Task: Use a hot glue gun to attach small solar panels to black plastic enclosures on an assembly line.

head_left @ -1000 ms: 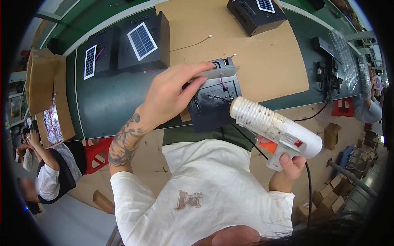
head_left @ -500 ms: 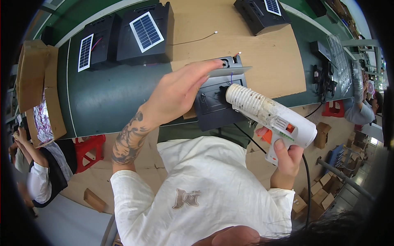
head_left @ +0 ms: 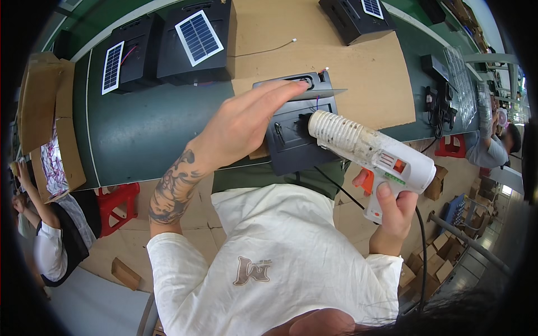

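The right hand (head_left: 395,214) grips the glue gun (head_left: 376,150) by its handle, a finger at the orange trigger; the ribbed, stained barrel looks rigid, probably front-heavy. By its nose, at the surface's (head_left: 148,131) near edge, is the black case (head_left: 294,147), seemingly stiff plastic, best steadied by its sides. The left hand's (head_left: 238,126) fingers lie along the thin panel (head_left: 325,94), likely light and brittle, best taken by its edges; whether they pinch it, I cannot tell. Beyond spreads matte cardboard (head_left: 370,84).
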### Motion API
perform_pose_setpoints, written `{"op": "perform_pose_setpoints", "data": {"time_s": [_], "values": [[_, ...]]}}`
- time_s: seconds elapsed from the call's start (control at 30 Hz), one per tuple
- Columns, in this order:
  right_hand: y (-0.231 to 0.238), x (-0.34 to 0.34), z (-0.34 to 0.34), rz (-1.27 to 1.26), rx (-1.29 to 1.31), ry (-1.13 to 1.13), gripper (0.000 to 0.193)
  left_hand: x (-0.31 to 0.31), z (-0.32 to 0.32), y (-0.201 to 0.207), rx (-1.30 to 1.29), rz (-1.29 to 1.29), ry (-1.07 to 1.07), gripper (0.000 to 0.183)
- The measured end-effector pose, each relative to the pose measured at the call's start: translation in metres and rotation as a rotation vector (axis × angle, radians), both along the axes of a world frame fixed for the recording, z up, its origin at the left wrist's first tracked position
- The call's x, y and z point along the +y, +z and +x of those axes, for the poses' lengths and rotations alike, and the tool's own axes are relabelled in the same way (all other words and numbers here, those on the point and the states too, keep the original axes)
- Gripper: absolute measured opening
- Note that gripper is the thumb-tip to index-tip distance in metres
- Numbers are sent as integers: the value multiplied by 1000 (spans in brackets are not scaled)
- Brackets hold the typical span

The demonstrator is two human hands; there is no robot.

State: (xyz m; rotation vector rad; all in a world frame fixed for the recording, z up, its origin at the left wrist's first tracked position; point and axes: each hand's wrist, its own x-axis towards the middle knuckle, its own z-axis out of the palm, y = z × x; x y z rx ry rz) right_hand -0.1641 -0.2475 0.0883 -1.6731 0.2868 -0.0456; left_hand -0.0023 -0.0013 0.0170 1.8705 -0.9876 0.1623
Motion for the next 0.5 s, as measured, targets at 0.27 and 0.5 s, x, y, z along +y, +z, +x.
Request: {"op": "perform_pose_setpoints", "data": {"time_s": [0.27,0.5], "values": [[3,-5,-3,-87,26,23,55,2,0,0,9,10,-1,39],[5,0,-3,-78,7,-27,54,3,0,-2,0,7,2,39]]}}
